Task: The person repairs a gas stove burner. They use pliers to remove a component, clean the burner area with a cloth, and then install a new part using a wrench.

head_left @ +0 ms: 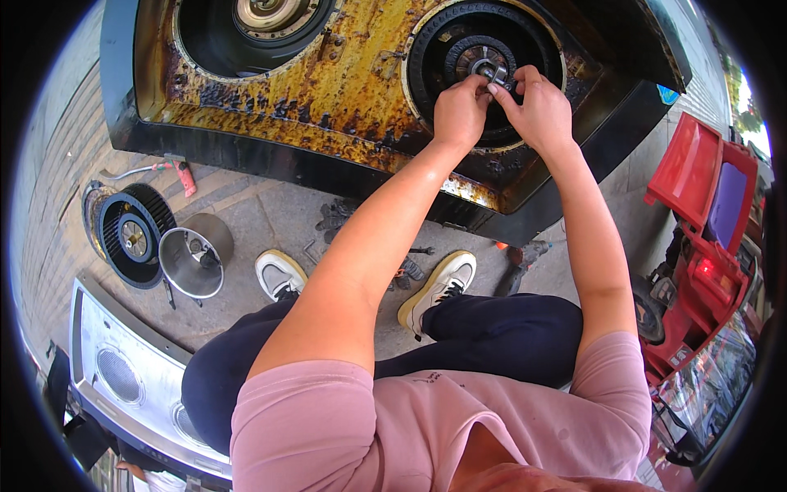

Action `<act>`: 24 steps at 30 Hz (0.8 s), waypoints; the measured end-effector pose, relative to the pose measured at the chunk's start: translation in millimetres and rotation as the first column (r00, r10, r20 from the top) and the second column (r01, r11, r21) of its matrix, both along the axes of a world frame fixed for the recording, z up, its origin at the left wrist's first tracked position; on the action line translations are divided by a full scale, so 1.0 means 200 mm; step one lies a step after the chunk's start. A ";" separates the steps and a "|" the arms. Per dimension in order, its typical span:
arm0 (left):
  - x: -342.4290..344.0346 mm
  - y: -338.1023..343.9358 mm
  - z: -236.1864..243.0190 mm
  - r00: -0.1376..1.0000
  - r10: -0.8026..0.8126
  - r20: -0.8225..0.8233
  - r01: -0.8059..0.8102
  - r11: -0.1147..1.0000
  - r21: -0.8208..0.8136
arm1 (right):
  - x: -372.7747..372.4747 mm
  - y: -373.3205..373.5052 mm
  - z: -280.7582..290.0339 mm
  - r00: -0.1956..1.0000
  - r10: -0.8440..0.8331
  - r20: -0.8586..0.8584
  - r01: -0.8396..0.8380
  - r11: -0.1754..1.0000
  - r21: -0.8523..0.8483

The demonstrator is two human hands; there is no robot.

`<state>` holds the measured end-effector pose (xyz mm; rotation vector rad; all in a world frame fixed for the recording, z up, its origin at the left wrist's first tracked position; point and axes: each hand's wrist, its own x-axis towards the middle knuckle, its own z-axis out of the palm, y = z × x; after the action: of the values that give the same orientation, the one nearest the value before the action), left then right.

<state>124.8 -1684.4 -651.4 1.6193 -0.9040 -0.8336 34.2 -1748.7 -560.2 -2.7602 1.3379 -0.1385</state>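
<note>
Both of my hands reach into the right round opening [413,97] of a grease-caked range hood [320,107], over a dark fan hub [467,59]. At the hub's centre sits a small shiny metal fitting [494,72]; its exact kind I cannot make out. My left hand [461,113] is pinched on its near side. From the right, my right hand [543,111] has its thumb at the same fitting with the fingers curled round. The fingertips partly cover it. In the hood's left opening a round brass-coloured hub [270,11] shows.
Left on the ground lie a fan wheel [156,266], a metal cylinder [221,238] and a red-handled tool [185,178]. A silver panel [152,369] stands nearer. Dark gloves [334,216] and a power drill [518,266] lie near my shoes. A red vehicle [689,307] stands right.
</note>
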 end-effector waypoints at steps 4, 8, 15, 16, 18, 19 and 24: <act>0.00 0.00 0.00 0.999 -0.019 -0.031 0.019 1.000 -0.011 | -0.02 -0.02 -0.01 0.991 0.004 -0.131 0.000 1.000 0.027; 0.01 0.00 0.01 1.000 -0.027 -0.014 0.026 1.000 -0.011 | 0.00 0.01 0.02 0.997 0.062 -0.045 -0.061 0.998 0.017; 0.03 -0.01 0.00 0.998 -0.053 0.045 0.054 0.998 -0.018 | 0.04 0.01 0.05 0.998 -0.056 -0.018 0.058 0.994 0.096; 0.04 -0.01 0.00 0.998 -0.054 0.043 0.055 0.998 -0.021 | 0.05 0.00 0.06 0.983 -0.098 -0.152 0.122 0.980 0.156; 0.04 0.00 0.00 0.997 -0.058 0.048 0.060 0.998 -0.026 | 0.05 -0.01 0.06 0.950 -0.118 -0.288 0.179 0.964 0.198; 0.04 0.00 0.00 0.997 -0.061 0.055 0.062 0.998 -0.028 | 0.05 0.00 0.06 0.952 -0.104 -0.289 0.164 0.968 0.192; 0.04 0.00 0.01 0.997 -0.064 0.043 0.066 0.997 -0.041 | 0.00 0.01 0.02 0.998 0.049 -0.027 -0.048 0.998 0.028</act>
<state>133.0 -1685.0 -649.7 1.5824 -1.0018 -0.8231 33.9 -1745.8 -555.9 -2.7790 1.2684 -0.0793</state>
